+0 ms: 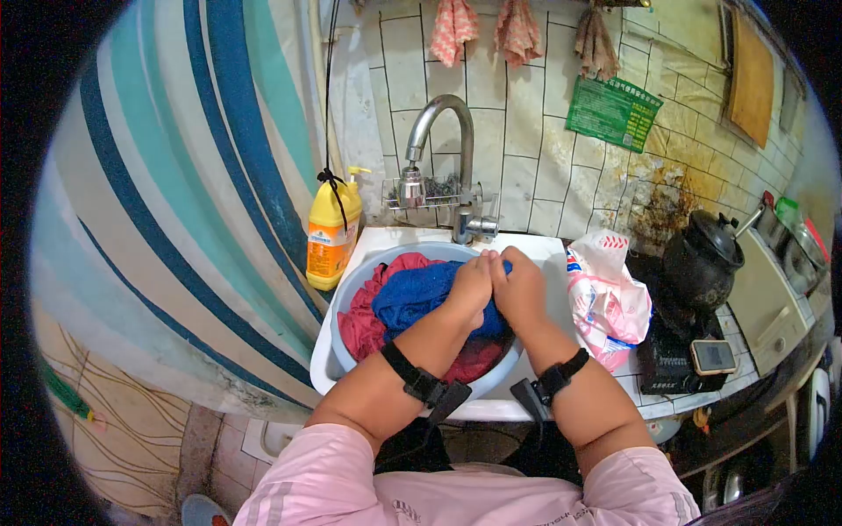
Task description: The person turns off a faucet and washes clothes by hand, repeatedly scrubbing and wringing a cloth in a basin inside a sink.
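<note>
A light blue basin (349, 279) sits in the white sink (545, 254) below the tap. Inside it lie a blue cloth (410, 294), which looks like a towel, and a crumpled red cloth (360, 317). My left hand (472, 287) is closed at the right end of the blue cloth, its fingers curled. Right beside it, my right hand (519, 287) is closed too, and the two hands touch at the thumbs. Both seem to grip the blue cloth, though the fingers hide the part between them.
A curved metal tap (469, 145) rises behind the basin. To the left stands a yellow pump bottle (333, 232) against a striped curtain (202, 193). On the right are a white plastic bag (605, 294), a black pot (704, 260) and a phone (713, 357).
</note>
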{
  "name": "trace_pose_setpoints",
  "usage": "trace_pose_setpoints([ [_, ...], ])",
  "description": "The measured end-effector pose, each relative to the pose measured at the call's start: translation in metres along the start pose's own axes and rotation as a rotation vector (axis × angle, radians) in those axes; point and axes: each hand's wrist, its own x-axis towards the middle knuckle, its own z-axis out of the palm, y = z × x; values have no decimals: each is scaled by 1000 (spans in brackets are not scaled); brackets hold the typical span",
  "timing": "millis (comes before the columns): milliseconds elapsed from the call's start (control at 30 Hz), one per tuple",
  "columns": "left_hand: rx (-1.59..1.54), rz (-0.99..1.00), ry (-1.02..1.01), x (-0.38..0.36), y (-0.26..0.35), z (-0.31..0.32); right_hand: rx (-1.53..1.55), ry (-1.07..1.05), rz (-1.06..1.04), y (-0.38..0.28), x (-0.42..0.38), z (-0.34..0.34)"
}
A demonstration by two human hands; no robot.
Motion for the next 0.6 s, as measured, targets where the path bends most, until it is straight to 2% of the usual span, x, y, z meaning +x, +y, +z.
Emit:
trace_pose_setpoints([
  [33,3,-5,-1,-3,4,1,-22,-52,143,6,4,1],
  [100,-5,-110,-99,-6,8,2,-20,-44,190,17,6,4],
  [200,-28,-54,-151,6,-5,-2,6,-77,256,24,7,6],
  [267,-29,-16,-172,11,-9,-3,72,-57,216,21,5,4],
  [333,-131,-23,-59,10,-5,-4,73,-84,173,10,2,-3],
  [400,-198,-52,-87,17,-9,-11,71,-117,125,-5,-3,-9],
  [433,-264,-85,-117,24,-16,-15,110,-46,-47,-13,-7,-10],
  [467,-476,-111,-288,47,-45,-20,148,23,-218,-19,-9,-11],
  [567,-471,-81,-253,35,-39,-9,124,34,-189,-26,-9,-14],
  [600,-251,-95,-229,26,-29,-9,122,31,-188,-21,-7,-12],
])
